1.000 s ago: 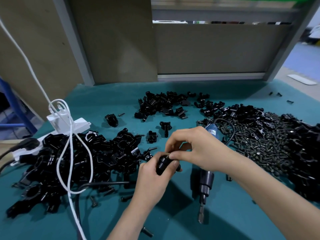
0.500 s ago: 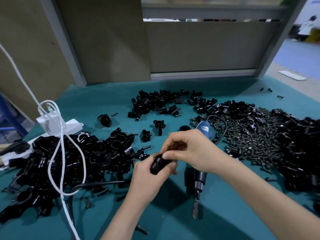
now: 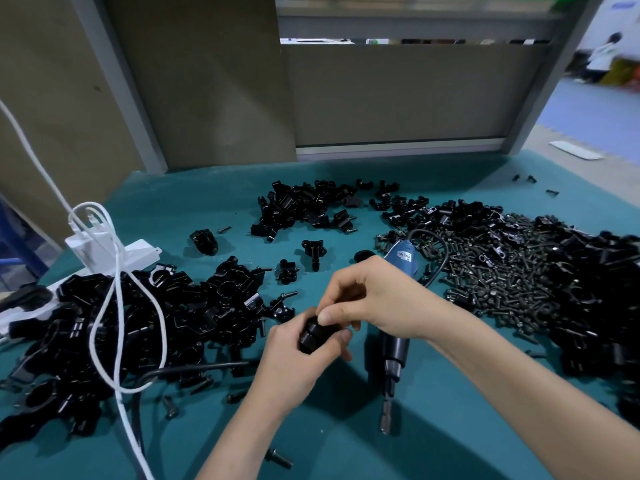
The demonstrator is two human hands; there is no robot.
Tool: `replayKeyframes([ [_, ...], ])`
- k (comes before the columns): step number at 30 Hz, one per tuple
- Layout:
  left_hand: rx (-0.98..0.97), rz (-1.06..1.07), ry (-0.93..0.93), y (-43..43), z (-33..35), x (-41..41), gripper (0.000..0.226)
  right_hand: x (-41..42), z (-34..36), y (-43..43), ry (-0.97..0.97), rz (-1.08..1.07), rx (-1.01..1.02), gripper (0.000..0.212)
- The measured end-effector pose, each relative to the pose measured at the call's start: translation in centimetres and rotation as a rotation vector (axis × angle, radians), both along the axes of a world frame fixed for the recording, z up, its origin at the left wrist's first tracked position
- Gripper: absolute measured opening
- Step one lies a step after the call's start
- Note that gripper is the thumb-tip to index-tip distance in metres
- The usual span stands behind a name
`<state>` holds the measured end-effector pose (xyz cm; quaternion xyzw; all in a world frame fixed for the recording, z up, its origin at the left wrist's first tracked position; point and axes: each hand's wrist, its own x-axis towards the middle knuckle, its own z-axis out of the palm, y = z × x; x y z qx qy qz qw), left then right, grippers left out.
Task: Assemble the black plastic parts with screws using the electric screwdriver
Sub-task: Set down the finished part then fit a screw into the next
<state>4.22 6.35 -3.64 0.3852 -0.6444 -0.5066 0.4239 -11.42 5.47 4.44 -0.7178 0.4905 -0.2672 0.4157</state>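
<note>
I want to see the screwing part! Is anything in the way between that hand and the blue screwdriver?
Nothing visible blocks it. The electric screwdriver lies on the green mat directly under the right hand, which is busy pinching the black plastic part held by the left hand.

A teal mat [image 3: 450, 455] covers the worktable, which backs onto tan partition panels [image 3: 207, 81] held in grey metal uprights [image 3: 121, 81]. A narrow slot [image 3: 415, 40] runs across the panel straight ahead. Off to the right the room opens onto a blue floor [image 3: 595, 109], brightly lit and blurred.
</note>
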Motion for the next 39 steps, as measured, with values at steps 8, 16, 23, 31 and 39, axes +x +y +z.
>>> replayKeyframes([
  [8, -0.013, 0.068, 0.035, 0.3, 0.2, -0.4, 0.012, -0.4, -0.4, 0.8, -0.156, -0.023, 0.028, 0.008],
  [16, 0.018, 0.095, 0.009, 0.5, 0.5, -0.4, 0.005, -15.0, -1.5, -3.7, 0.102, -0.938, -0.089, 0.011],
  [23, 0.004, 0.142, 0.005, 0.2, 0.8, -0.4, 0.013, -17.0, -5.8, -4.7, 0.392, -0.945, -0.127, 0.009],
  [31, 0.047, 0.124, -0.006, 0.3, 0.6, -0.3, 0.009, -15.4, -7.1, -8.7, 0.591, -0.876, -0.205, 0.026],
  [39, 0.062, 0.127, -0.032, 0.4, 0.8, -0.3, 0.008, -18.2, -7.9, -9.8, 0.488, -0.98, -0.059, 0.024],
])
